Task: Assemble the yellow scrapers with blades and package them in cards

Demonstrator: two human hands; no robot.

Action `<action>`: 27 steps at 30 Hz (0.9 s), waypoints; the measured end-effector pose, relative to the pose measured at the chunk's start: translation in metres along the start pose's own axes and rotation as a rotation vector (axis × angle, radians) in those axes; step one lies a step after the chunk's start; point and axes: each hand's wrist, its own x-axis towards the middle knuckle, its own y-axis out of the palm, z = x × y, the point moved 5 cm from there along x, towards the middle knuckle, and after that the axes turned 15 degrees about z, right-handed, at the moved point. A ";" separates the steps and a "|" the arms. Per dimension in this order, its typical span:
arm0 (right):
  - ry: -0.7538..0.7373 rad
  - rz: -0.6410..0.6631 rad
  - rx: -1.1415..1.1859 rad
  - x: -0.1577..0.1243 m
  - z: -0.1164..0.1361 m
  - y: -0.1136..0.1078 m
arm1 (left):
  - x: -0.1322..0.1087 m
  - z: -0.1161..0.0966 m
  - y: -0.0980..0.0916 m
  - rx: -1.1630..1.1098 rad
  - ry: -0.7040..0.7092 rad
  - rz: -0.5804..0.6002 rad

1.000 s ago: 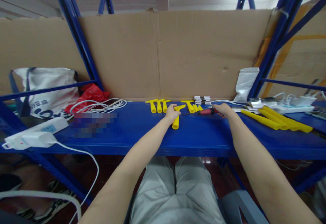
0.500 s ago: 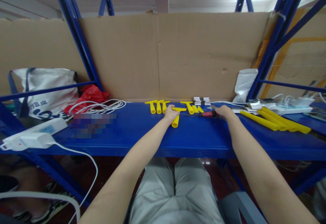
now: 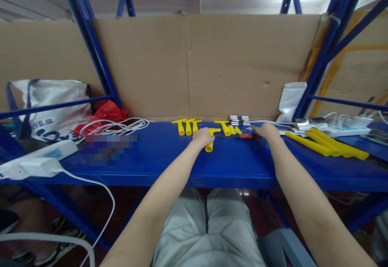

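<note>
My left hand (image 3: 202, 136) is closed over a yellow T-shaped plastic piece (image 3: 209, 146) on the blue shelf (image 3: 169, 159). The piece's stem pokes out below my fingers and one end of its bar shows to the right. A red-handled screwdriver (image 3: 246, 136) lies flat on the shelf between my hands. Just right of its handle end rests my right hand (image 3: 268, 131), fingers loosely stretched toward the back, nothing seen in it.
More yellow T pieces (image 3: 185, 126) lie in a row by the cardboard wall (image 3: 188, 64), beside a stack of small white parts (image 3: 239, 119). Long yellow tubes (image 3: 327, 145) and a power strip (image 3: 348, 130) lie right. Coiled white cable (image 3: 118, 127), bags and blue uprights (image 3: 100, 64) stand left.
My right hand had the red screwdriver in its grip a second ago; the tool now lies on the shelf beside the hand. My left hand has closed further over the yellow piece.
</note>
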 end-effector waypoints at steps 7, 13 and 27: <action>-0.024 -0.033 -0.014 -0.010 0.011 0.000 | 0.005 0.000 0.003 0.005 0.039 -0.029; -0.092 -0.106 -0.097 -0.014 0.025 -0.005 | 0.012 0.005 0.006 -0.047 0.059 -0.044; -0.246 -0.038 -0.084 0.074 0.050 0.012 | 0.004 0.001 0.004 0.083 -0.028 0.001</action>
